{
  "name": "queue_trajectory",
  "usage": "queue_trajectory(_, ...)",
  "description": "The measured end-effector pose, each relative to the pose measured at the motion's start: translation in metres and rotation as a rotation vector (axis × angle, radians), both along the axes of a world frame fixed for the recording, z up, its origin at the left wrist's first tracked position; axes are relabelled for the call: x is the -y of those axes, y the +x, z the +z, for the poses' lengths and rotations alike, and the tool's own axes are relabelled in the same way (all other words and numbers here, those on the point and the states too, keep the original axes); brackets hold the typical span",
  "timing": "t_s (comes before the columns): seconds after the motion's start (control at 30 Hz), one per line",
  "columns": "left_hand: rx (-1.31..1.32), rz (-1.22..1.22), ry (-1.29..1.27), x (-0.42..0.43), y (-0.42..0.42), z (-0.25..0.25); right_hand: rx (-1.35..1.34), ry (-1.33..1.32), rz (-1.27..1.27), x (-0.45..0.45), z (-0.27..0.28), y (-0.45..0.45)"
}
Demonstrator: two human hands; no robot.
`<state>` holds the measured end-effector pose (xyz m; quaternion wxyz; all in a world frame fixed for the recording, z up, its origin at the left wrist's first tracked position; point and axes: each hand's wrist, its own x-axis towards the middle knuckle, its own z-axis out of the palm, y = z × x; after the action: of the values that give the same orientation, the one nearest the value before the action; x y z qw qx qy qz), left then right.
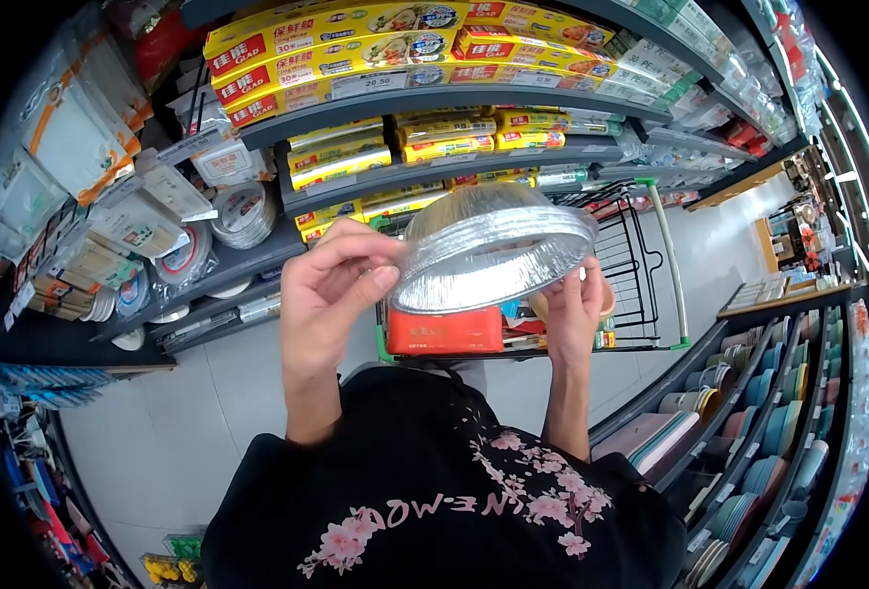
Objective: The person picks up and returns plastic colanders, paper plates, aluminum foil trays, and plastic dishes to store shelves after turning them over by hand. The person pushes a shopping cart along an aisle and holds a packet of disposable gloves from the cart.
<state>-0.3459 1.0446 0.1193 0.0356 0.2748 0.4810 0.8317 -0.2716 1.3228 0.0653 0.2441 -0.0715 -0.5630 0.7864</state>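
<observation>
A stack of shiny foil trays, apparently in clear wrap, is held up tilted in front of the shelves. My left hand pinches its left edge between thumb and fingers. At the lower right edge, my right hand grips the stack, its fingers partly behind the rim. Beneath the trays is a shopping cart holding a red box and a round tan item, partly hidden by the trays and my right hand.
Shelves ahead hold yellow cling wrap boxes and yellow rolls. Packaged foil trays sit on the left shelf. Stacked bowls and plates fill the right shelves. Grey floor shows at left.
</observation>
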Motion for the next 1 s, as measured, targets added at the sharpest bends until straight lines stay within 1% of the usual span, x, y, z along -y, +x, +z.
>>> queue_trajectory(0.17,-0.081,0.035,-0.034,0.004,0.005,0.004,-0.123,-0.016,0.029,-0.002,0.004,0.000)
queue_trajectory(0.33,-0.152,0.097,-0.098,0.009,0.010,0.009,-0.142,-0.009,0.031,-0.005,-0.002,0.005)
queue_trajectory(0.5,-0.191,0.112,-0.082,0.010,0.015,0.010,-0.164,0.014,0.045,-0.005,-0.006,0.011)
queue_trajectory(0.57,-0.202,0.112,-0.075,0.009,0.015,0.008,-0.160,-0.026,0.005,0.000,-0.001,0.011)
queue_trajectory(0.67,-0.135,0.110,-0.064,0.007,0.013,0.003,-0.144,-0.028,0.034,0.002,0.007,0.015)
queue_trajectory(0.7,-0.077,0.138,-0.031,0.005,0.011,-0.001,-0.144,-0.028,0.031,0.001,0.005,0.016)
queue_trajectory(0.73,-0.019,0.165,0.001,0.004,0.011,-0.002,-0.122,0.058,0.022,-0.002,0.002,0.017)
queue_trajectory(0.77,-0.019,0.160,0.000,0.002,0.012,-0.001,-0.100,0.144,0.013,-0.004,-0.001,0.019)
queue_trajectory(0.8,0.078,0.187,0.036,0.000,0.014,0.001,-0.078,0.230,0.003,-0.003,0.001,0.018)
queue_trajectory(0.83,0.174,0.214,0.071,-0.001,0.014,0.003,-0.047,0.256,-0.072,0.005,0.005,0.017)
queue_trajectory(0.87,0.174,0.212,0.069,-0.001,0.014,0.002,-0.046,0.255,-0.075,0.009,0.006,0.017)
queue_trajectory(0.93,0.227,0.317,0.100,-0.002,0.011,-0.001,-0.061,0.195,-0.027,0.014,0.007,0.019)
queue_trajectory(1.0,0.235,0.312,0.121,0.000,0.008,-0.006,-0.043,0.207,-0.038,0.018,0.010,0.020)
